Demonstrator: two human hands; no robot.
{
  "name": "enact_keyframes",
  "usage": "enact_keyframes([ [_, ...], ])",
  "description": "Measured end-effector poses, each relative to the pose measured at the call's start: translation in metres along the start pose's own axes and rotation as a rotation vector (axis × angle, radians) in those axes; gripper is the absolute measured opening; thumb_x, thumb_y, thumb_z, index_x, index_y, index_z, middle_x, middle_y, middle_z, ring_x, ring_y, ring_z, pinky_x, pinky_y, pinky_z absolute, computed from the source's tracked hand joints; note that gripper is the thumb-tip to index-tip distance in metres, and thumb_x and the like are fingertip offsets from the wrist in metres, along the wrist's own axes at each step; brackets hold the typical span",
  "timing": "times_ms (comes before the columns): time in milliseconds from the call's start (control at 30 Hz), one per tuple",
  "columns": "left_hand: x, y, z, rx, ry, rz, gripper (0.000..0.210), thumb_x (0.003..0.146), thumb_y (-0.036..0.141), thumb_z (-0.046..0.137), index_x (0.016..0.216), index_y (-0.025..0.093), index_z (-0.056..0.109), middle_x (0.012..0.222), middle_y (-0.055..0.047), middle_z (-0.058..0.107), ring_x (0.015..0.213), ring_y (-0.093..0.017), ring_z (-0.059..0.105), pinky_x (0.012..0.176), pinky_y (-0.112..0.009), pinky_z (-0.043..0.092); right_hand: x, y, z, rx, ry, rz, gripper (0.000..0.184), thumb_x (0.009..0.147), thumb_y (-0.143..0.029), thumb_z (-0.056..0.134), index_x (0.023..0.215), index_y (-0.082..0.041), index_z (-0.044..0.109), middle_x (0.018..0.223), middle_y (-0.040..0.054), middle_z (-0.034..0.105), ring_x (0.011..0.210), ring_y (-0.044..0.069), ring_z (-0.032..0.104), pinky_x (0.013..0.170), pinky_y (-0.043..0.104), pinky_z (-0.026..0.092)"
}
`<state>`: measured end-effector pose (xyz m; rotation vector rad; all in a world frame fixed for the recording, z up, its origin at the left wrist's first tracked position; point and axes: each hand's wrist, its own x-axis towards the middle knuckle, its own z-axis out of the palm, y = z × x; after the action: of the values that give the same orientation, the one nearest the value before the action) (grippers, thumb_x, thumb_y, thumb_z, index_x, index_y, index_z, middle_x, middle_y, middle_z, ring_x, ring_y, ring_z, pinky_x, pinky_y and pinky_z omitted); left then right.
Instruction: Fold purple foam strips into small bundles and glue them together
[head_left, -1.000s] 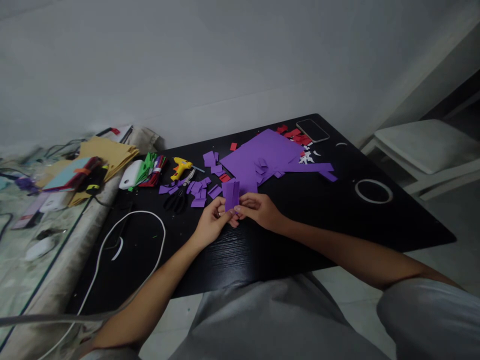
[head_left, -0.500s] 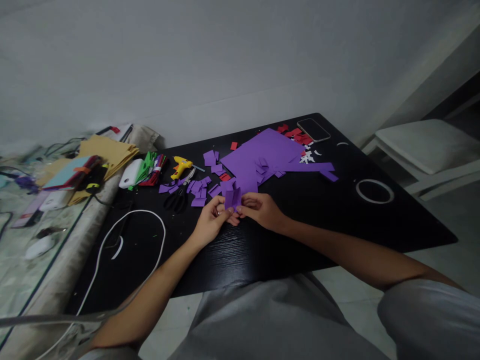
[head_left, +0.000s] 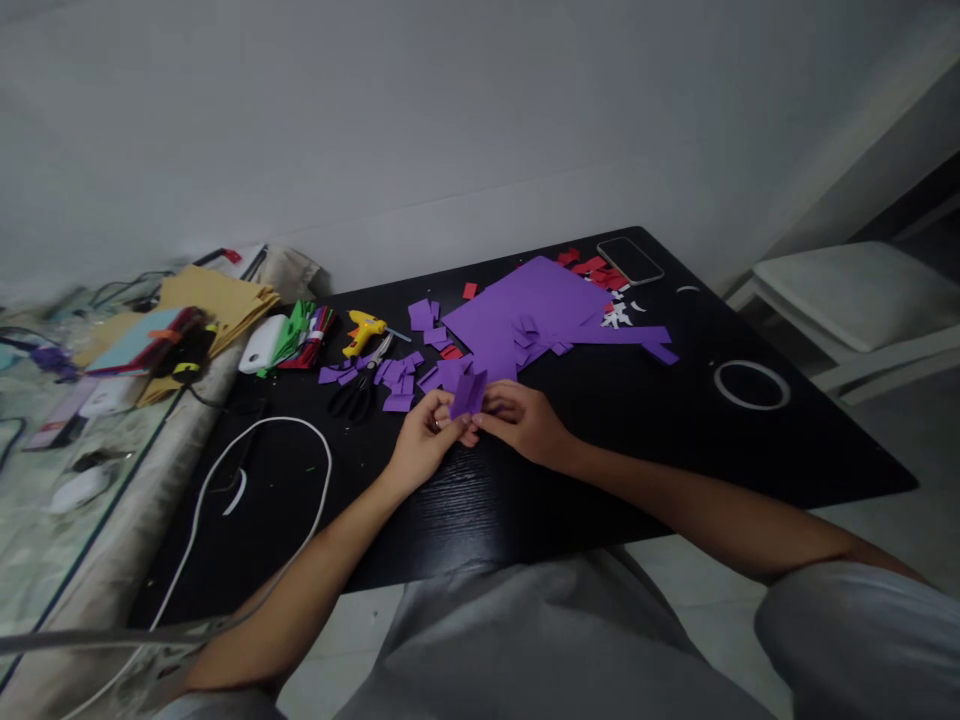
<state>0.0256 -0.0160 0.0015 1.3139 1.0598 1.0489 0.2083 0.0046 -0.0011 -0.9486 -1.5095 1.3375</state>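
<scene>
A small creased piece of purple paper (head_left: 468, 392) is held upright between both hands, above the front half of the black table. My left hand (head_left: 427, 437) pinches its lower left part, with the thumb in front. On the other side, my right hand (head_left: 520, 420) has thumb and bent fingers closed on its lower right edge. Just beyond the hands lie several small purple paper pieces (head_left: 397, 402) and a large purple sheet (head_left: 525, 290). Black-handled scissors (head_left: 354, 398) rest to the left, beside a yellow glue gun (head_left: 364, 332).
White and red paper scraps (head_left: 616, 314) lie near a phone (head_left: 630, 260) at the back right. A white ring (head_left: 751, 385) is on the right. A white cable (head_left: 327, 470) loops over the left side. Yellow envelopes (head_left: 217, 300) and bundled coloured strips (head_left: 315, 338) are at the left.
The purple paper piece has tilted a little to the right between my fingers and its fold looks more open. Both hands stay nearly in place.
</scene>
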Motion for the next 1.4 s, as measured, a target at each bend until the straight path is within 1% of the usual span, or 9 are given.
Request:
enact_keyframes([
  [100,-0.004,-0.003,0.000,0.244,0.050,0.116,0.021,0.088,0.034,0.067,0.098,0.019,0.056,0.070,0.002,0.066,0.060,-0.011,0.064,0.060,-0.021,0.048,-0.002,-0.002,0.004,-0.044,0.044,-0.028,0.021,0.078,-0.030,0.073,0.095,-0.018,0.068,0.098,0.0073,0.070,0.086,0.019,0.069,0.074,0.029,0.058],
  [233,-0.008,-0.001,0.000,0.550,0.122,0.270,0.013,0.086,0.027,0.066,0.097,0.021,0.062,0.068,0.004,0.062,0.056,-0.010,0.053,0.057,-0.020,0.041,-0.003,-0.001,0.005,-0.218,0.066,-0.074,0.008,0.082,-0.021,0.065,0.090,-0.020,0.068,0.091,0.0041,0.072,0.080,0.018,0.069,0.075,0.029,0.055],
  [367,-0.009,0.002,0.001,0.600,0.085,0.291,0.014,0.084,0.023,0.066,0.098,0.022,0.064,0.075,0.002,0.064,0.060,-0.011,0.055,0.059,-0.021,0.041,-0.002,0.000,0.004,-0.308,0.040,-0.097,0.009,0.084,-0.020,0.060,0.088,-0.021,0.069,0.084,0.0027,0.072,0.074,0.018,0.068,0.074,0.030,0.052],
  [567,-0.011,0.005,0.004,0.610,0.056,0.291,0.015,0.083,0.021,0.066,0.097,0.022,0.063,0.082,0.001,0.067,0.063,-0.012,0.057,0.064,-0.022,0.044,0.000,0.004,0.003,-0.221,0.070,-0.053,0.008,0.082,-0.021,0.063,0.086,-0.022,0.070,0.083,0.0024,0.073,0.079,0.019,0.069,0.074,0.030,0.053],
  [767,-0.012,0.006,0.006,0.631,0.051,0.331,0.014,0.085,0.019,0.063,0.098,0.022,0.061,0.079,0.001,0.066,0.062,-0.012,0.058,0.062,-0.022,0.044,0.001,0.006,0.004,-0.180,0.088,-0.023,0.006,0.080,-0.025,0.067,0.083,-0.022,0.070,0.083,0.0030,0.073,0.080,0.020,0.070,0.075,0.032,0.055],
  [933,-0.011,0.004,0.007,0.541,0.077,0.262,0.014,0.085,0.023,0.066,0.098,0.021,0.062,0.074,0.002,0.065,0.059,-0.011,0.057,0.056,-0.020,0.043,0.001,0.010,0.005,-0.163,0.079,-0.008,0.007,0.081,-0.025,0.066,0.085,-0.021,0.070,0.083,0.0037,0.073,0.078,0.020,0.070,0.074,0.032,0.056],
  [1033,-0.008,0.002,0.008,0.294,0.083,0.138,0.017,0.085,0.030,0.068,0.095,0.020,0.059,0.072,0.002,0.066,0.058,-0.011,0.061,0.058,-0.021,0.049,0.002,0.011,0.005,-0.047,0.063,0.038,0.011,0.079,-0.027,0.068,0.088,-0.020,0.069,0.082,0.0036,0.073,0.077,0.019,0.070,0.074,0.031,0.057],
  [1167,-0.001,0.002,0.006,-0.032,0.049,-0.027,0.030,0.081,0.038,0.073,0.091,0.018,0.053,0.070,0.001,0.068,0.056,-0.014,0.068,0.061,-0.027,0.057,0.004,0.006,0.003,0.184,-0.053,0.133,0.019,0.077,-0.032,0.071,0.090,-0.018,0.066,0.084,0.0034,0.073,0.076,0.018,0.070,0.070,0.030,0.059],
  [1400,0.002,0.007,0.004,-0.137,0.001,-0.099,0.042,0.075,0.044,0.080,0.090,0.016,0.052,0.069,-0.002,0.071,0.056,-0.017,0.070,0.056,-0.029,0.059,0.004,0.003,0.000,0.239,-0.069,0.145,0.028,0.074,-0.034,0.077,0.095,-0.017,0.069,0.085,0.0042,0.074,0.077,0.018,0.071,0.071,0.030,0.060],
])
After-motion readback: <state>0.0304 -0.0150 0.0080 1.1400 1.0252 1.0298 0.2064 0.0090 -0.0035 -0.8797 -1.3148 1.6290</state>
